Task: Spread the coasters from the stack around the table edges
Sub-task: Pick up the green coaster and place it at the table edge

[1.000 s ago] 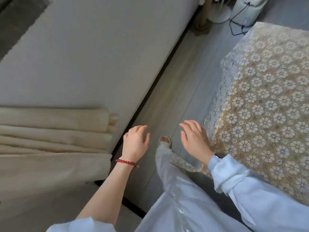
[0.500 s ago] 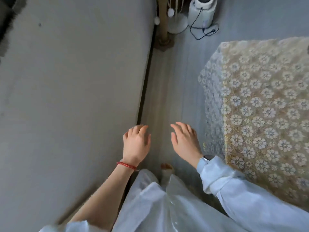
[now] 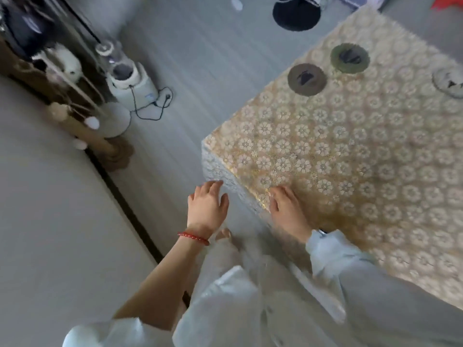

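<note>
Three round coasters now lie in view on the counter: a brown coaster and a green coaster near the far left edge, close together but apart, and a pale coaster cut by the right frame border. No stack is visible. One second ago the view showed only the floor, a wall and the counter's near corner; the head has since turned toward the counter top.

The left hand hovers over the floor just beside the counter's corner, fingers loosely spread, holding nothing. The right hand is over the near edge, fingers extended, also empty.

Judgement: some coasters appear already placed; the person is likely repositioning along the counter.
</note>
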Tool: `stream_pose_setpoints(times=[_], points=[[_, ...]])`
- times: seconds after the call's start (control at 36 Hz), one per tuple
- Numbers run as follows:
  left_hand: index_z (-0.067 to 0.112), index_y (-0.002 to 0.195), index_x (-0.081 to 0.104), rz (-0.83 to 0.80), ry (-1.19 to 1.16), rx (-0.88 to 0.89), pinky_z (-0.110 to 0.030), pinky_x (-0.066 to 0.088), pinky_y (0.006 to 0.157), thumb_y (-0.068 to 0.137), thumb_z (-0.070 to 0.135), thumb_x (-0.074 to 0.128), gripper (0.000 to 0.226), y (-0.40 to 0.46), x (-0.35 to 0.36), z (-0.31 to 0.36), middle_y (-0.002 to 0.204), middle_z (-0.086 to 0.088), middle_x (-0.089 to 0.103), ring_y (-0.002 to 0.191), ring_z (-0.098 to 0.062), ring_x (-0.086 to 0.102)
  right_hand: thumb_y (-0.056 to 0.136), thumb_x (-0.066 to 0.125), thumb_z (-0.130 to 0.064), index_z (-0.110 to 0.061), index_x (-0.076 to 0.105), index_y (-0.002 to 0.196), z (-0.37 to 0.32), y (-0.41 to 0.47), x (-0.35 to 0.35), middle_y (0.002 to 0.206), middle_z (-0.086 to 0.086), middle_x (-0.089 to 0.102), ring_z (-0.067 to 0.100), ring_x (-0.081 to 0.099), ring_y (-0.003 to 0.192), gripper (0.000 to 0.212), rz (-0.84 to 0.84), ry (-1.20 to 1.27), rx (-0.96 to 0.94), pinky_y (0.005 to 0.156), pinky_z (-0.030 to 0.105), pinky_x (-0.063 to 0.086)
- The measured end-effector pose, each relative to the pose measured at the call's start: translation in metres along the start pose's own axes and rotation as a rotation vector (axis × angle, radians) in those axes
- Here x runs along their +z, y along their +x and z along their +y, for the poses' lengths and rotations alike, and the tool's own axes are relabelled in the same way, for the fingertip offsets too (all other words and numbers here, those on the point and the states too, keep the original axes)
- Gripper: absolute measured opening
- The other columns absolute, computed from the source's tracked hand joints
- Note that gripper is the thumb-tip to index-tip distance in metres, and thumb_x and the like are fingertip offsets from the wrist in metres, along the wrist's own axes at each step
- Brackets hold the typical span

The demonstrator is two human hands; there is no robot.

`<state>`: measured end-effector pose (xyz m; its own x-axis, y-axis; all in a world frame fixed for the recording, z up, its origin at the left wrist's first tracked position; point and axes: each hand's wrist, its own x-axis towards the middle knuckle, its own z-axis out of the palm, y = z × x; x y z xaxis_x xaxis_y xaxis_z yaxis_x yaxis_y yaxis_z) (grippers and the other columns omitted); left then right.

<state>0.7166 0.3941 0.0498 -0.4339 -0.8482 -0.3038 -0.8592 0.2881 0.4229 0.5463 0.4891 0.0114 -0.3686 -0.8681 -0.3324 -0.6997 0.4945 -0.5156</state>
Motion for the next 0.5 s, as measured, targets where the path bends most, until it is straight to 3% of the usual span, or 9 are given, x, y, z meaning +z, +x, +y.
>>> stream_pose_setpoints(times=[0.14, 0.25, 0.31, 0.39, 0.44, 0.5], points=[[0.014, 0.132, 0.040, -0.119, 0.063, 0.167, -0.047, 0.033, 0.102, 0.090, 0.025, 0.045, 0.044, 0.097, -0.018, 0.029, 0.138, -0.011, 0.044, 0.127, -0.032, 0.038, 0.086, 0.043, -0.009, -0.005, 0.054, 0.108, -0.005, 0.039, -0.032, 0.107, 0.018, 0.059, 0.033, 0.051, 0.102, 0.025, 0.152, 0.144, 0.169, 0.087, 0.047, 0.046], [0.014, 0.135, 0.035, -0.193, 0.115, 0.276, -0.050, 0.032, 0.104, 0.090, 0.027, 0.045, 0.048, 0.159, -0.018, 0.066, 0.141, -0.012, 0.039, 0.129, -0.031, 0.034, 0.084, 0.037, -0.013, -0.003, 0.055, 0.091, 0.015, 0.068, -0.053, 0.082, 0.017, 0.060, 0.029, 0.055, 0.076, 0.022, 0.242, 0.220, 0.249, 0.071, 0.041, 0.049], [0.013, 0.137, 0.032, -0.231, 0.145, 0.318, -0.052, 0.031, 0.105, 0.089, 0.028, 0.046, 0.051, 0.186, -0.013, 0.085, 0.144, -0.012, 0.035, 0.131, -0.032, 0.032, 0.084, 0.036, -0.010, 0.002, 0.056, 0.090, 0.026, 0.087, -0.069, 0.081, 0.020, 0.061, 0.030, 0.054, 0.068, 0.024, 0.280, 0.257, 0.317, 0.067, 0.042, 0.052], [0.013, 0.138, 0.027, -0.267, 0.171, 0.336, -0.054, 0.030, 0.105, 0.089, 0.029, 0.047, 0.056, 0.227, -0.002, 0.109, 0.148, -0.013, 0.028, 0.133, -0.033, 0.027, 0.086, 0.039, -0.002, 0.002, 0.056, 0.095, 0.048, 0.126, -0.098, 0.094, 0.021, 0.061, 0.033, 0.056, 0.090, 0.020, 0.351, 0.251, 0.366, 0.082, 0.035, 0.048], [0.014, 0.140, 0.023, -0.275, 0.165, 0.316, -0.054, 0.028, 0.107, 0.088, 0.030, 0.048, 0.059, 0.255, 0.007, 0.123, 0.150, -0.013, 0.023, 0.136, -0.034, 0.023, 0.084, 0.038, 0.001, -0.009, 0.049, 0.083, 0.065, 0.160, -0.117, 0.084, 0.014, 0.056, 0.029, 0.052, 0.087, 0.015, 0.414, 0.272, 0.373, 0.074, 0.033, 0.041], [0.014, 0.142, 0.019, -0.261, 0.183, 0.310, -0.055, 0.023, 0.109, 0.089, 0.032, 0.047, 0.062, 0.283, 0.017, 0.133, 0.153, -0.012, 0.017, 0.139, -0.034, 0.017, 0.084, 0.038, -0.003, -0.012, 0.049, 0.088, 0.085, 0.199, -0.133, 0.086, 0.013, 0.052, 0.025, 0.047, 0.090, 0.015, 0.487, 0.293, 0.388, 0.076, 0.036, 0.041]])
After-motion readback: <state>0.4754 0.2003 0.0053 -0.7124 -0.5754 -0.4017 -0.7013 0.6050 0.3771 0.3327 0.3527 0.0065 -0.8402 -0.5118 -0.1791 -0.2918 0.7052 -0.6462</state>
